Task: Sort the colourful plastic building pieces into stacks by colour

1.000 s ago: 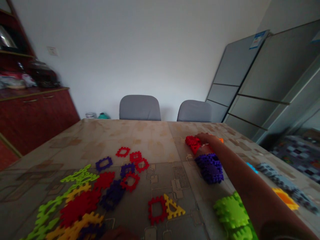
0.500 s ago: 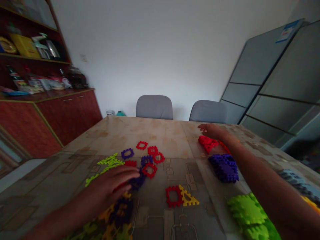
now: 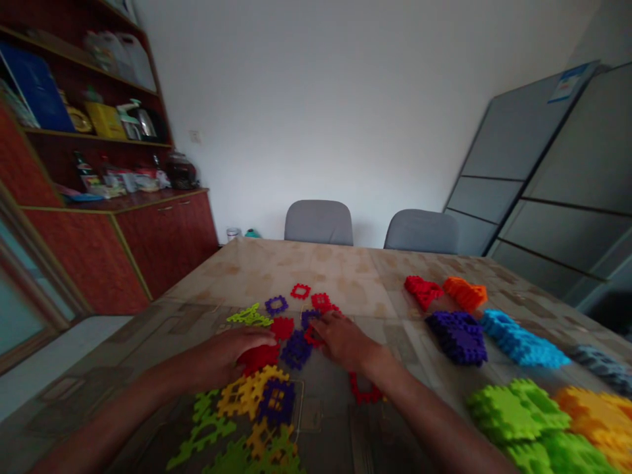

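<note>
My left hand (image 3: 230,355) is at the left of a loose cluster of plastic building pieces, its fingers closed on a red square piece (image 3: 259,359). My right hand (image 3: 343,339) reaches over the cluster from the right, fingers stretched out above a red square frame (image 3: 312,337) and partly hiding it. Between the hands lie a purple piece (image 3: 296,349) and a smaller red piece (image 3: 282,328). Closer to me are yellow pieces (image 3: 251,392), a purple window piece (image 3: 276,401) and lime green pieces (image 3: 205,424). Another red frame (image 3: 364,390) is half covered by my right forearm.
Sorted stacks stand on the right: red (image 3: 422,291), orange (image 3: 465,293), purple (image 3: 457,337), light blue (image 3: 524,339), green (image 3: 516,408), yellow-orange (image 3: 600,421) and grey (image 3: 603,367). Two grey chairs (image 3: 318,222) are behind the table's far edge. A red-brown cabinet (image 3: 162,243) stands at left.
My right hand has come back from beside the red stack at far right to the cluster in the middle. My left hand has closed on a red piece. The view has turned slightly left.
</note>
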A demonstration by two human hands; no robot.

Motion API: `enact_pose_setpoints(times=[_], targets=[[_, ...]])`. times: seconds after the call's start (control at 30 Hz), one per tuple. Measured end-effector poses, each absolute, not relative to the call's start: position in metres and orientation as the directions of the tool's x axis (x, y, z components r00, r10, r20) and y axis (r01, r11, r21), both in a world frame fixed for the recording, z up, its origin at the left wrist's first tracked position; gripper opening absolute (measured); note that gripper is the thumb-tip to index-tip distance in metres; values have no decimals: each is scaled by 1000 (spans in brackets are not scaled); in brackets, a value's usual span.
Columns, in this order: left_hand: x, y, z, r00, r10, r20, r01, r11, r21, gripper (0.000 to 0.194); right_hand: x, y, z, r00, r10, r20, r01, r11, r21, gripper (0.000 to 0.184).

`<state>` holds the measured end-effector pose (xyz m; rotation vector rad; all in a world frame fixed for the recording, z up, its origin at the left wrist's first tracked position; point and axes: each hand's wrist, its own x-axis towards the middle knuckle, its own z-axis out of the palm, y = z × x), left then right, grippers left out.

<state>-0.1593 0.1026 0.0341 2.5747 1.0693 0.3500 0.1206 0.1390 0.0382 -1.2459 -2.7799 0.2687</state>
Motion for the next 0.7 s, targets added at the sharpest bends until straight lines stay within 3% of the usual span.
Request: enact_pose_setpoints(times=[0.23, 0.47, 0.7], targets=[[-172, 110, 22, 706, 702, 87, 616, -671, 413, 41, 132, 112, 31, -645, 764, 38, 732, 631, -258, 43], [-179, 114, 15, 717, 689, 101, 594, -680, 429, 54, 153, 96, 24, -629, 774, 68, 709, 607, -358, 58], [-190, 112, 7, 699, 710, 81, 620, -659, 425, 56, 146, 92, 11, -614, 786, 74, 708, 589, -390, 55]])
